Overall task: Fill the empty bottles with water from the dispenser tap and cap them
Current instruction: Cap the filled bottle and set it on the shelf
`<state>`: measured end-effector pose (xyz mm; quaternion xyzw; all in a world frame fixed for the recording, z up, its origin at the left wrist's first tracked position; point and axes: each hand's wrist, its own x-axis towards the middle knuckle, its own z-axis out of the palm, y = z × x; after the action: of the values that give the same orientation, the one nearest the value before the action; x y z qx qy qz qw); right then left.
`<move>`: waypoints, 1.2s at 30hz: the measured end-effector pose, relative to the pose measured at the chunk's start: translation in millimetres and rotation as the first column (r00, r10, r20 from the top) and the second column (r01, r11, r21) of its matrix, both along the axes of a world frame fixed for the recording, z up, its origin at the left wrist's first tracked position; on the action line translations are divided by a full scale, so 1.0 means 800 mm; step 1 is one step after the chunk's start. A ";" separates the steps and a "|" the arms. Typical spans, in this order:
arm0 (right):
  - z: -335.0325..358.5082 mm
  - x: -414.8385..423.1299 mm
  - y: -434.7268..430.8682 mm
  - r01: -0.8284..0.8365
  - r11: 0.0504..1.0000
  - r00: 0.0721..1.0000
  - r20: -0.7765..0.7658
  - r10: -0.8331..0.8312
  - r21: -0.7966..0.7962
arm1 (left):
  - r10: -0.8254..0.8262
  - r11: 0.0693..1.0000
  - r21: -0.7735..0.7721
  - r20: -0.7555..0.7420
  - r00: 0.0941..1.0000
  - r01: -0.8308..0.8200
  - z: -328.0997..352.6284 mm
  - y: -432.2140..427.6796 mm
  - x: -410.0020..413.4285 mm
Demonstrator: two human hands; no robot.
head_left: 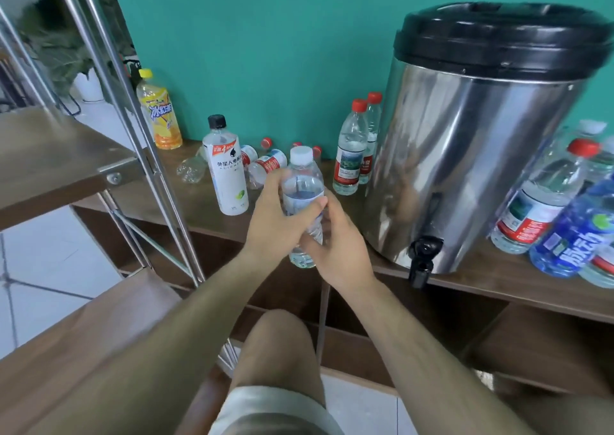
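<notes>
Both hands hold the small clear bottle [304, 182] at mid-frame, above the front edge of the surface [465, 278]. The left hand [282, 222] has its grip wrapped round the label, and the right hand [339, 252] curls round the lower body. The white cap [301, 155] is on, so one hand should steady the bottle while the other twists. The tap [423, 255] overhangs the edge at lower right, with open room between it and the bottle.
</notes>
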<state>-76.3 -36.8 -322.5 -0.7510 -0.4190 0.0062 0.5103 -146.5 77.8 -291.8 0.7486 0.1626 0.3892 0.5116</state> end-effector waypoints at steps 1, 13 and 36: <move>-0.004 -0.009 -0.020 -0.001 1.000 1.000 0.015 0.002 -0.024 | -0.056 0.998 -0.031 0.006 0.998 0.056 -0.005 -0.016 -0.009; -0.087 -0.046 -0.286 0.205 0.978 0.963 0.191 -0.193 -0.047 | -0.333 0.923 -0.222 -0.052 0.941 0.314 -0.117 -0.224 -0.051; -0.108 0.009 -0.263 0.383 0.792 0.907 0.356 -0.225 -0.476 | -0.410 0.883 -0.033 -0.539 0.735 0.468 -0.205 -0.244 -0.011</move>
<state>-69.3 -247.3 -409.1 -0.9140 -0.3407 -0.0668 0.2098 -155.0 -117.7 -456.2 0.8691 0.0957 0.0426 0.4835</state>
